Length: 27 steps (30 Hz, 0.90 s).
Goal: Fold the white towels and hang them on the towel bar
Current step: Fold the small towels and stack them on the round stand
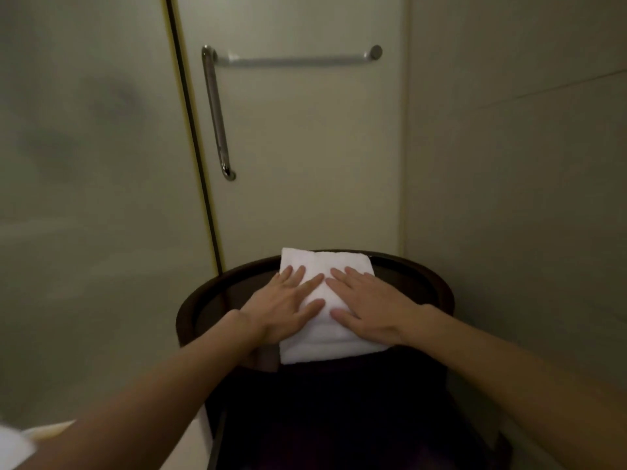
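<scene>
Left hand (pixel 285 301) flat, fingers spread, pressing folded white towel (pixel 322 266) on round dark table (pixel 437 286); right hand (pixel 368 305) likewise. Towel's long axis runs away from the person; towel bar (pixel 295 60) directly above and beyond, both hands equally near.

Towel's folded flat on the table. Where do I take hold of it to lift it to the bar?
Take the folded towel by its near edge, coming from your side. It lies flat with the left hand and right hand pressed on top, and that edge seems to overhang the table rim, so fingers could slip beneath, thumbs on top.
</scene>
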### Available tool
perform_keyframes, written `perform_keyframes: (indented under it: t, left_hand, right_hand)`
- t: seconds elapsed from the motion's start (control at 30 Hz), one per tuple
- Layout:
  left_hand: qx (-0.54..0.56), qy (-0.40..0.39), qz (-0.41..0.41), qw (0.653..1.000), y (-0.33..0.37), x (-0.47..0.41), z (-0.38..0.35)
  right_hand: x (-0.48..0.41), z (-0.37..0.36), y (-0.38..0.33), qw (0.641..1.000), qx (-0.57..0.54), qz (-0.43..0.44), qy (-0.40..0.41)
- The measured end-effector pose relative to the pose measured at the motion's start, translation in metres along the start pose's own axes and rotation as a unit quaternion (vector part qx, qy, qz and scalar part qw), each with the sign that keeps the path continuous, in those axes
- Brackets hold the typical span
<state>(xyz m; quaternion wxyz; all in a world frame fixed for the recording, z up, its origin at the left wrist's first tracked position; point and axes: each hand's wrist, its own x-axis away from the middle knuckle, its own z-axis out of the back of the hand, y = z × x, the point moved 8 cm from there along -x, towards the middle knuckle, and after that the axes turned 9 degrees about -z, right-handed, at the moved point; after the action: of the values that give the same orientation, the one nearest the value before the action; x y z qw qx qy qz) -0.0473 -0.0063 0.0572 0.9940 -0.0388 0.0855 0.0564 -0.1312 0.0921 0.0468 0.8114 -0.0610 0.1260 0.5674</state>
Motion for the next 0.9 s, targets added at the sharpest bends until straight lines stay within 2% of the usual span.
perform_keyframes:
  t: [0.27, 0.4, 0.63, 0.9]
  left_hand:
    - [-0.058, -0.003, -0.011, 0.998, 0.009, -0.008, 0.014]
    - [-0.013, -0.014, -0.011, 1.000, 0.017, -0.021, 0.013]
    - [-0.043, -0.016, 0.002, 0.999, 0.018, -0.021, -0.003]
    - [-0.032, -0.005, 0.014, 0.999, 0.019, -0.018, -0.002]
  right_hand:
    - [0.002, 0.001, 0.000, 1.000, -0.011, -0.006, 0.019]
    - [0.005, 0.005, -0.003, 0.999, -0.022, 0.001, 0.025]
    - [0.018, 0.011, -0.004, 0.997, -0.070, -0.012, 0.015]
    - [0.053, 0.029, -0.011, 0.995, -0.058, 0.000, 0.080]
